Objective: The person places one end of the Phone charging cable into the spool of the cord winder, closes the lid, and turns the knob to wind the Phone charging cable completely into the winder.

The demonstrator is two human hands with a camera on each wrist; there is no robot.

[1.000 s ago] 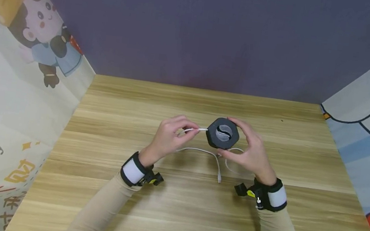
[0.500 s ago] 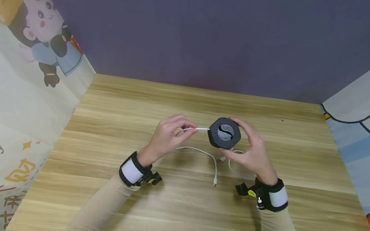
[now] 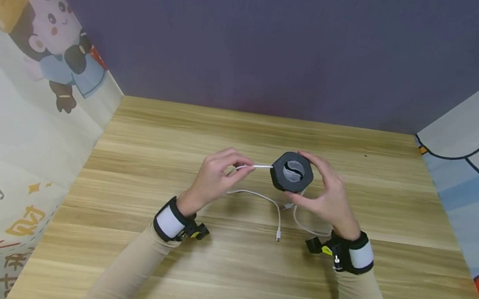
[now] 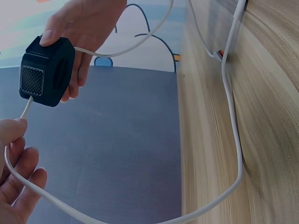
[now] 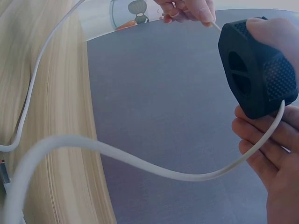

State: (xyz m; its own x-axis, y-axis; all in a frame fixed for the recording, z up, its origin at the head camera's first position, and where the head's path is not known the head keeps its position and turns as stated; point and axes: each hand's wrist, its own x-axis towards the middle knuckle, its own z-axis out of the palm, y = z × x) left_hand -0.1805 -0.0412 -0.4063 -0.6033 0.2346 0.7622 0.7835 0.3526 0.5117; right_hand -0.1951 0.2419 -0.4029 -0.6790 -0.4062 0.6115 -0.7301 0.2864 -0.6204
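Observation:
My right hand [image 3: 328,195] grips a black hexagonal cable winder [image 3: 278,179] by its edges, thumb below and fingers above in the head view. A grey round hub with an S-shaped slot fills its middle. Left of it, my left hand [image 3: 220,172] pinches the white cable [image 3: 263,166] between thumb and fingertips, a short straight length running into the winder's side. In the left wrist view a textured panel [image 4: 32,80] shows on the winder near where the cable enters. From the opposite side more cable [image 5: 261,140] comes out and curves down past my right hand.
On the wooden table [image 3: 232,278], one cable end with a white plug [image 3: 278,235] lies between my forearms. Another plug [image 3: 288,206] lies just below the winder. A dark wall [image 3: 257,42] stands behind the table, with printed sheets [image 3: 7,141] along the sides.
The winder has shifted slightly right and my left hand slightly left, so a little more cable shows between them. The loose plug on the table has slid slightly toward the front left.

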